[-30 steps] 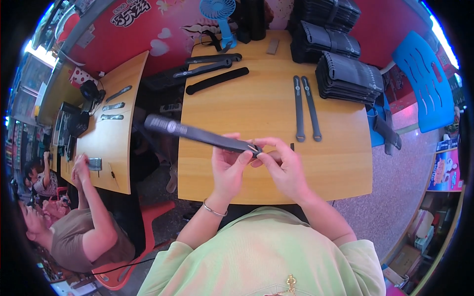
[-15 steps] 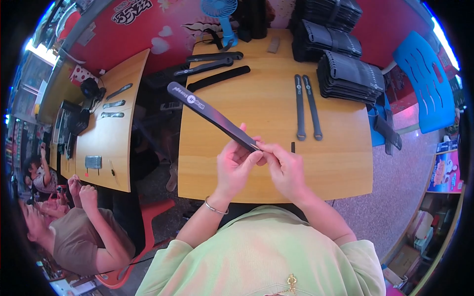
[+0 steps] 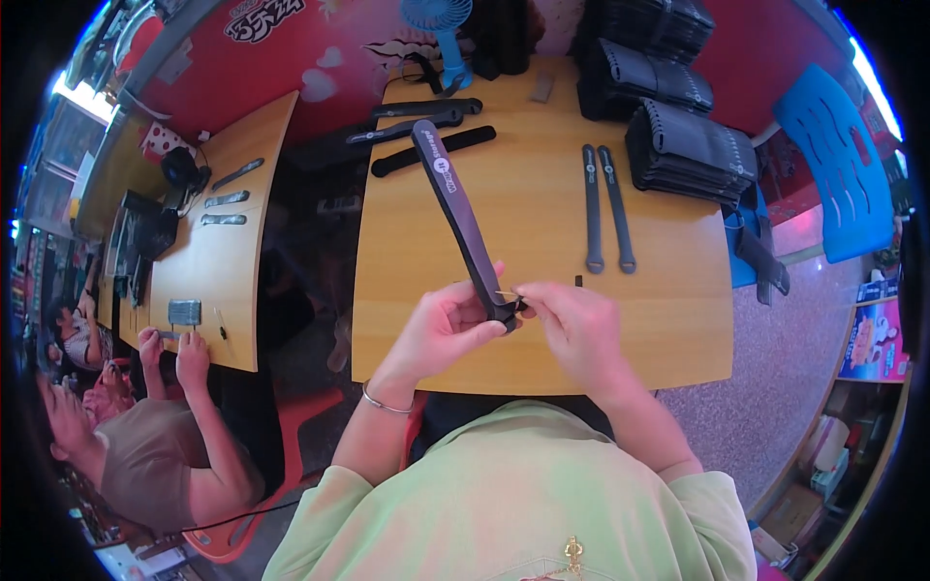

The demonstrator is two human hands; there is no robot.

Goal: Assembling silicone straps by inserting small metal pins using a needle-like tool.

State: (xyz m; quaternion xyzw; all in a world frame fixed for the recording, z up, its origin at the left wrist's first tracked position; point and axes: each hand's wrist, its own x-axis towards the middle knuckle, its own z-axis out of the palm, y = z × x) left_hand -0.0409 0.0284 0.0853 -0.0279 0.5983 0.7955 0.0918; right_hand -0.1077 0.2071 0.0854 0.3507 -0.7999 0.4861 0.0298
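Observation:
My left hand (image 3: 438, 334) is closed around the near end of a long dark storage strap (image 3: 451, 194), which has pale printing and a rounded far end. The strap rises from my fingers toward the back of the table, slightly leftward. My right hand (image 3: 584, 329) pinches at the strap's folded near end, where a small black bit and a thin tan sliver show by the fingertips. What that sliver is, I cannot make out. Two similar straps (image 3: 593, 208) with end loops lie to the right on the wooden table (image 3: 523, 213).
Several dark straps (image 3: 434, 151) lie at the back left, near a blue fan (image 3: 441, 29). Bundled straps (image 3: 693, 150) are stacked at the back right, beside a blue chair (image 3: 838, 160). At a second table (image 3: 228, 290) on the left, a co-worker (image 3: 160, 465) handles a thin strip.
The strap has swung from pointing far left to nearly upright in the picture. My left hand has shifted slightly left, and my right hand has turned and moved slightly right at the strap's end.

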